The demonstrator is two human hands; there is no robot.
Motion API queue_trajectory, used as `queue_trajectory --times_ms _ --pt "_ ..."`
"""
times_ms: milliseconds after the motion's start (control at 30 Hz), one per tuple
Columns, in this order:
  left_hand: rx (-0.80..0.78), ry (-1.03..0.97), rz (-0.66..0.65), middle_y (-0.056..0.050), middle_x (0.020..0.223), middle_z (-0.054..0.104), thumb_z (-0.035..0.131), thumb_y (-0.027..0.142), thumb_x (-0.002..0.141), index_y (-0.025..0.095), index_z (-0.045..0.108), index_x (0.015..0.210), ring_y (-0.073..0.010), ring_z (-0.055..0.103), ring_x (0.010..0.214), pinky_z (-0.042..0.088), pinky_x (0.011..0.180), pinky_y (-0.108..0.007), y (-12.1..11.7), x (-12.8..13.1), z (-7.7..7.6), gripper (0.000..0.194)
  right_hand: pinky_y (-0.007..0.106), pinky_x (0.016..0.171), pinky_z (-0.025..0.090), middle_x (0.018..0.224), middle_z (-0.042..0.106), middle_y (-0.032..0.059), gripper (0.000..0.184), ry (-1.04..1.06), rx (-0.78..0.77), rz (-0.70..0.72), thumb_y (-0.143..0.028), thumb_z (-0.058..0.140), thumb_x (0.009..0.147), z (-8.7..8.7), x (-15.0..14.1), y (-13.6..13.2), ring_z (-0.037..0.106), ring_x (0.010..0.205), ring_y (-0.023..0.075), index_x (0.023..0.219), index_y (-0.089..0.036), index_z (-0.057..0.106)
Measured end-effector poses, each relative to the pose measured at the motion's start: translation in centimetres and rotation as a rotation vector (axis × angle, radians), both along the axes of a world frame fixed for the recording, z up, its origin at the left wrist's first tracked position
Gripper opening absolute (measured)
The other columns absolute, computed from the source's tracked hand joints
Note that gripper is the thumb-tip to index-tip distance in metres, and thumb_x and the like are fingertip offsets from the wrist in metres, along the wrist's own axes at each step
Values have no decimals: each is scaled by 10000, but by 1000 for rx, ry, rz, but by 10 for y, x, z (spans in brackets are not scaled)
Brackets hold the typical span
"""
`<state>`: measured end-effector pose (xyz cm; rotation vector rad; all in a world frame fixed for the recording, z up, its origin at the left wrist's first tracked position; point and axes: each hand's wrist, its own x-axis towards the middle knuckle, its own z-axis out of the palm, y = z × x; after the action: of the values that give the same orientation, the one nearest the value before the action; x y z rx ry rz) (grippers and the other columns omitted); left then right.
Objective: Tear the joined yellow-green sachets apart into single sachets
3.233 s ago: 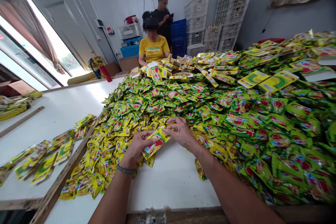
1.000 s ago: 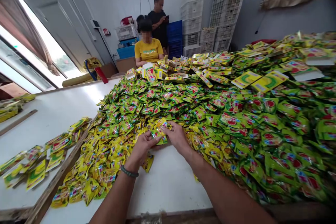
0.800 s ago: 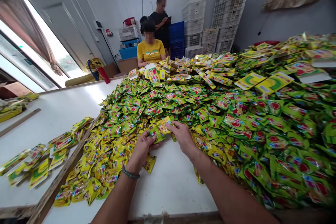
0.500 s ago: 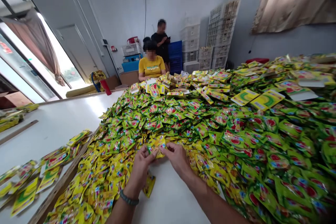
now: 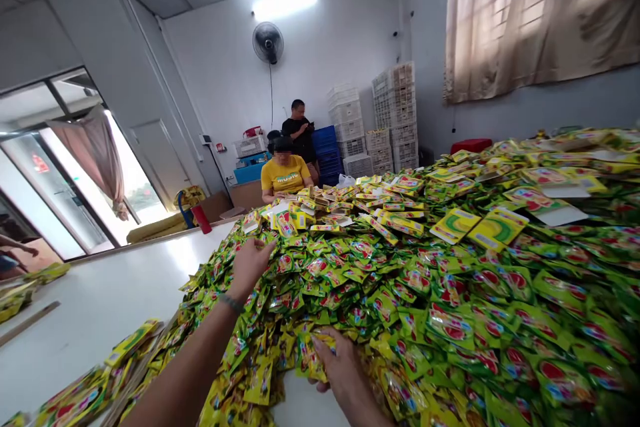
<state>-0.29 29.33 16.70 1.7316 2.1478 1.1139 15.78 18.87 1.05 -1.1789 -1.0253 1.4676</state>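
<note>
My left hand [image 5: 251, 265] reaches forward over the far left of the heap, just short of the yellow cartons [image 5: 287, 221]. Its fingers are loosely bent and apart, with nothing visible in them. Low in the middle, my right hand [image 5: 343, 367] is closed on small shiny packets [image 5: 311, 355], yellow with some green; how many cannot be told. Around both hands spreads a big heap of green packets [image 5: 350, 280] with watermelon pictures. Yellow packets [image 5: 257, 380] lie nearer, on the left and below my right hand.
A white table [image 5: 195, 260] carries the heap. Flat cartons [image 5: 497, 228] lie on the heap's right, others [image 5: 85, 393] by a wooden strip at left. A co-worker in a yellow shirt [image 5: 285, 175] sits opposite, another person [image 5: 299, 130] stands behind. Crates [image 5: 395, 113] are stacked beyond.
The view has tilted up. Both hands were together on the packets; now my left hand has let go and moved forward to the far heap, while my right keeps the packets.
</note>
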Motion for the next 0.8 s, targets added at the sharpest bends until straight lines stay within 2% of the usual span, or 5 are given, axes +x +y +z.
queue_trajectory --times_ms 100,200,367,567,800 --pt "17 61 124 -166 789 662 627 589 650 164 566 752 -364 615 885 412 694 -378 62 15 13 441 307 441 517 755 583 49 452 63 -25 -8 -466 625 629 1 -2 1 584 645 217 975 -183 558" --pt "25 2 103 -225 918 653 698 525 608 127 563 875 -382 596 953 411 713 -384 103 34 -1 498 303 495 534 826 621 57 441 71 -25 38 -358 666 582 7 -1 -1 602 708 224 980 -190 574" --pt "123 -132 24 -170 938 648 734 426 604 110 529 1016 -284 611 874 431 699 -345 117 60 -14 558 254 484 495 862 644 44 367 -36 31 44 -256 631 610 16 1 -7 597 682 197 971 -212 584" --pt "211 -331 -323 -56 871 666 648 514 684 142 594 1004 -166 614 770 479 688 -265 31 52 -12 494 309 701 505 831 689 49 242 -71 264 -35 -312 634 687 31 16 -5 621 780 220 889 -179 625" --pt "-33 -584 -348 -64 882 683 708 444 677 131 654 903 -199 611 835 482 769 -289 -114 -3 -82 390 325 848 468 986 685 66 317 54 428 -107 -381 633 764 34 34 4 615 904 205 995 -168 598"
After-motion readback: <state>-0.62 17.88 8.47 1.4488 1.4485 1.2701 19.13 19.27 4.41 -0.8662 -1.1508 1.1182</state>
